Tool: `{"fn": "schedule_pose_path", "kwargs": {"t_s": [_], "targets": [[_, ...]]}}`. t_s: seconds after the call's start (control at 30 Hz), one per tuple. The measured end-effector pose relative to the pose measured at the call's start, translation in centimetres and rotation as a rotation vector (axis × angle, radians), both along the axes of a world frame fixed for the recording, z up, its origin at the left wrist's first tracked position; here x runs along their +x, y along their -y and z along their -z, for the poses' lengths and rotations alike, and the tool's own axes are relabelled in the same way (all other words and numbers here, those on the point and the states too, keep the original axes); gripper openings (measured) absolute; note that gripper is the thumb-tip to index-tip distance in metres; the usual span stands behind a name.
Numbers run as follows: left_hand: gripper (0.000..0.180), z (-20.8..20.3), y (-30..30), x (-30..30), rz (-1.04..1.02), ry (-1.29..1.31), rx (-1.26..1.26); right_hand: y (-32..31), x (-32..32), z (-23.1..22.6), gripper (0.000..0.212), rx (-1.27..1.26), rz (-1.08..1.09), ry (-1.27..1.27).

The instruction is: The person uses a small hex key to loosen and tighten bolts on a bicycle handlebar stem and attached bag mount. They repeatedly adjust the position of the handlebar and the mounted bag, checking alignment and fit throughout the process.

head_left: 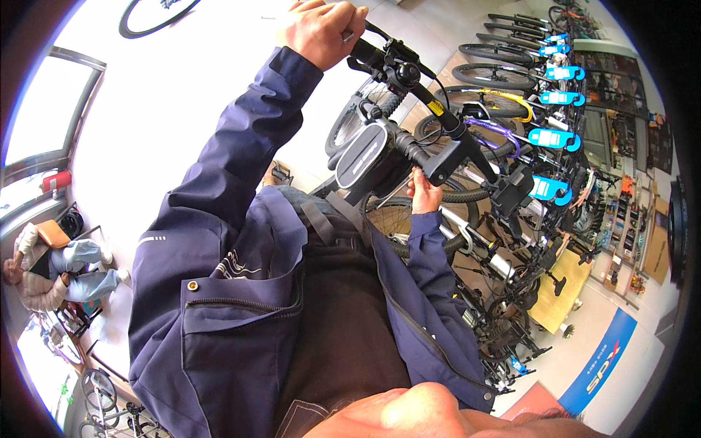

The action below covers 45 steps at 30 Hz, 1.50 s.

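Note:
My left hand [321, 31] is closed around the grip at the upper end of a black bicycle handlebar [422, 93]. Beside that grip sit a brake lever and a small round black part [408, 73]. A grey-and-black bag [363, 157] with a pale outline is fixed close to the stem. My right hand [425, 193] is lower down, just under a black box-shaped part [450, 162] on the bike. Its thumb and fingertips are pinched together against the underside of that part; whatever lies between them is hidden.
A row of bicycles with blue tags [555, 139] runs down the right side. Beyond them are a yellow board [561, 288], a blue banner [602, 361] and shelves of small goods [624, 219]. Another person [62, 266] sits at the far left, near a window [51, 109].

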<state>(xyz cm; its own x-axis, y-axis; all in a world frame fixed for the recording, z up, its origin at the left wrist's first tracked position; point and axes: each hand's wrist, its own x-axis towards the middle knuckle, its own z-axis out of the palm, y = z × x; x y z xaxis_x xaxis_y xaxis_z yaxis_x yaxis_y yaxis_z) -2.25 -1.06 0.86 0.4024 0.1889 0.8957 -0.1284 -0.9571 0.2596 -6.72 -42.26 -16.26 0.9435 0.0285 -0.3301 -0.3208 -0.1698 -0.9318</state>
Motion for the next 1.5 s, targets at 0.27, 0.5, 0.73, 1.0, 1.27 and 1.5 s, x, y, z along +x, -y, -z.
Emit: {"fn": "schedule_pose_path", "kwargs": {"t_s": [0.27, 0.5, 0.73, 1.0, 1.27, 1.5], "targets": [[0.030, -0.2, 0.0, 0.0, 0.018, -0.003, -0.004, 0.0, -0.2, 1.1, 0.015, 0.026, 0.019, 0.069], [0.031, 0.0, 0.2, 0.0, 0.009, -0.004, -0.016, -0.2, -1.0, 1.2, 0.020, 0.086, 0.021, 0.060], [0.032, -0.2, 0.2, 0.1, -0.004, 0.009, -0.005, -0.2, -0.6, 1.3, 0.021, 0.086, 0.004, 0.112], [0.032, -0.3, 0.1, -0.1, 0.005, -0.016, -0.021, -0.3, -0.4, 1.5, 0.016, 0.012, -0.030, 0.244], [0.031, -0.3, 0.1, 0.2, 0.008, 0.012, -0.009, -3.6, -3.7, 3.7, 0.040, 0.200, -0.013, 0.107], [0.030, 0.0, -0.1, 0.2, 0.020, -0.037, -0.031, -6.9, -6.8, 5.7, 0.021, -0.365, -0.008, 0.260]]}}
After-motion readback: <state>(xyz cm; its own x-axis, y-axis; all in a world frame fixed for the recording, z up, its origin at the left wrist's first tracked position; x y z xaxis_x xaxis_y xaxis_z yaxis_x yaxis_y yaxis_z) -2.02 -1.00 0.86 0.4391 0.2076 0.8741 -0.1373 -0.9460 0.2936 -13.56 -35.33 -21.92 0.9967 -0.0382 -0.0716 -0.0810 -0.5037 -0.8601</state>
